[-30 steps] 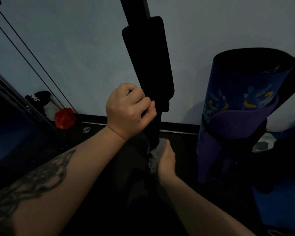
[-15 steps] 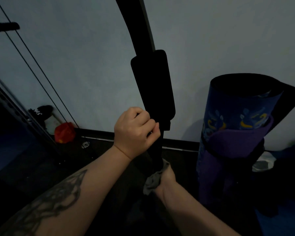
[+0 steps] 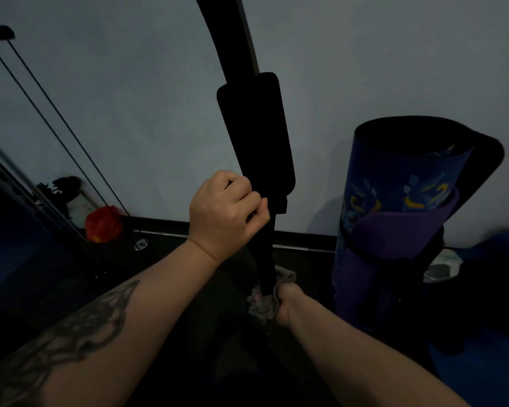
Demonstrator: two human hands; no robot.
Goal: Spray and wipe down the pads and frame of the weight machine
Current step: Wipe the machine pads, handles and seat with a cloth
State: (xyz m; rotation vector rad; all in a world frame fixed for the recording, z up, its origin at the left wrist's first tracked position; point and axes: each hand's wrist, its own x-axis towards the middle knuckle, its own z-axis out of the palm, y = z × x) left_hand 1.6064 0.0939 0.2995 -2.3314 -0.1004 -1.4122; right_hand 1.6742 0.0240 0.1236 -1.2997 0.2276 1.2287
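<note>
Dim room, pale wall behind. Black frame bar [image 3: 232, 42] of the weight machine ran from the top edge down through the middle of the view, long axis close to upright, upper end leaning slightly left, lower end dropping toward the dark floor. Black pad [image 3: 256, 136] mounted along the bar, its long axis matching the bar's, top end tilted a little left, bottom end just above the knuckles.

Left hand [image 3: 225, 214], on a tattooed forearm, gripped the bar just beneath the pad, fingers curled tight around it, thumb side toward the pad. Right hand [image 3: 285, 304] lower down on the same bar, closed around a grey cloth [image 3: 263, 305] bunched against and around the bar; cloth edges poked out above and left of the fist. Fingers mostly hidden by the cloth and the gloom.

Rolled blue patterned mat [image 3: 394, 212] stood upright on the right against the wall, a purple layer folded in its lower front. Two thin cables [image 3: 56, 118] slanted down the left side. Red object [image 3: 103, 226] sat on the floor by the wall at the left, a small dark shape behind it too murky to identify.
</note>
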